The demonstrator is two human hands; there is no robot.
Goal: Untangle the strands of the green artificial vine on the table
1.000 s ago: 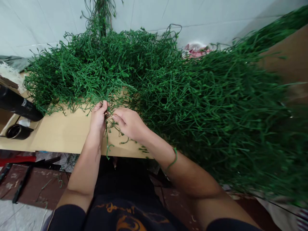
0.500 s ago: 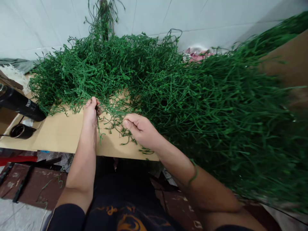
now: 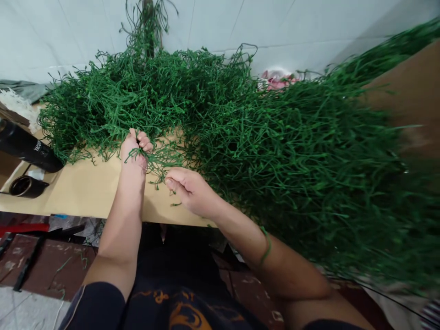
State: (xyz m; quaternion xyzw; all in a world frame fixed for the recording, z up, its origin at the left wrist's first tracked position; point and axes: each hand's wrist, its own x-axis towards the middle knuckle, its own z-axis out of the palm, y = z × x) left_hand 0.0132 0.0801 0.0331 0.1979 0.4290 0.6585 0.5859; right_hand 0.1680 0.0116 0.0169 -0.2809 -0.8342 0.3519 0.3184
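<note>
My left hand is curled shut around a few thin green plant stems with small bud-like tips, at the front of a large heap of stems. Some of the held stems hang out over its wrist. Lower and to the right, my right hand is closed, thumb against fingers, at the ends of stems that run between the two hands. Its fingertips largely hide what they pinch. Loose stems lie on the tan board between and beyond the hands.
A second big heap of stems fills the right side. At left stand a black vacuum flask and a dark cup. A white bowl with pink pieces sits by the white wall. A brown cardboard panel rises at right.
My left hand has turned and its fingers have lifted slightly, with stems now lying over the wrist. My right hand has moved a little left and down. Both stay closed.
</note>
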